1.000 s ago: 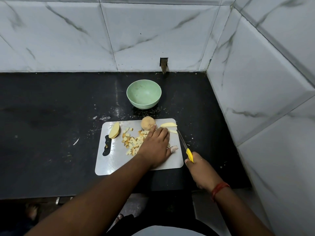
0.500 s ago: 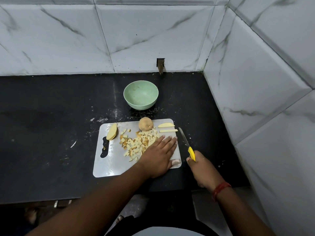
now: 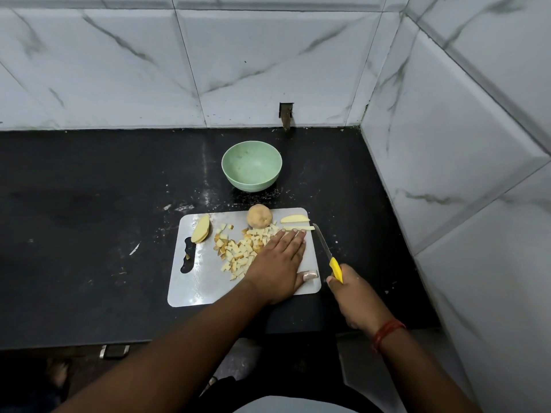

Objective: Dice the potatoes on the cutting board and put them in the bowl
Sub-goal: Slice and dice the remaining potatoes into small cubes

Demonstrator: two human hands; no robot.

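Right hand (image 3: 354, 296): nearest item, off the right edge of the board, fingers curled round the yellow handle of a knife (image 3: 327, 254). A red thread band (image 3: 387, 333) circles that wrist. The blade points away from the person, running alongside the board's right edge over the counter, clear of the food.

Left hand (image 3: 278, 263): flat on the cutting board (image 3: 196, 287), palm down, fingers straight and close together, thumb spread toward the near right corner. It grips nothing. Its left side lies against the pile of dice.

Cutting board: pale grey, rounded corners, handle slot at its left end, set on the black counter (image 3: 89, 219) close to the front edge.

Diced potato (image 3: 238, 251): a loose heap of small cubes mid-board, spreading from the hand leftward and toward the far edge.

Potato slices (image 3: 201, 233): a short stack of flat pieces leaning together at the far left of the board, just beyond the slot.

Whole potato (image 3: 259, 216): unpeeled, round, at the board's far edge, touching the heap.

Potato strips (image 3: 295, 222): two long pale pieces at the far right corner, just beyond the left fingertips.

Bowl (image 3: 252, 166): pale green, upright on the counter beyond the board, apart from it, nothing visible inside.

Wall tiles (image 3: 238, 55): white, grey-veined, behind and to the right.
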